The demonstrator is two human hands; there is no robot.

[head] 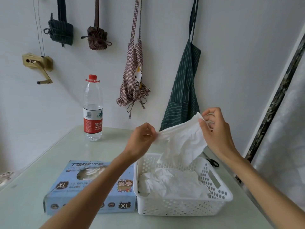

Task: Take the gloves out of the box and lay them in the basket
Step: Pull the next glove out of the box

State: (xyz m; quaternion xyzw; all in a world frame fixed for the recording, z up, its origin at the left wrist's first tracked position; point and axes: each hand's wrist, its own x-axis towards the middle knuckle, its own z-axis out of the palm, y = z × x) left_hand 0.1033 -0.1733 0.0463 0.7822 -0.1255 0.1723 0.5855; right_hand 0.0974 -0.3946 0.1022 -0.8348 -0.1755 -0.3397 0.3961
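Observation:
A white glove (pixel 181 141) hangs stretched in the air above the white perforated basket (pixel 219 195). My left hand (pixel 142 138) pinches its left edge and my right hand (pixel 214 128) pinches its upper right edge. Its lower part dangles down into the basket's far side. More white gloves (pixel 171 182) lie crumpled inside the basket. The blue glove box (pixel 69 192), marked XL, lies flat on the table just left of the basket, touching it. Gloves show through its oval top opening (pixel 90 172), partly hidden by my left forearm.
A water bottle (pixel 92 109) with a red cap stands at the table's back left. Black scissors (pixel 213 162) lie behind the basket on the right. Aprons (pixel 183 90) and bundled cloths hang on the wall behind. The glass table (pixel 49 156) ends close on the right.

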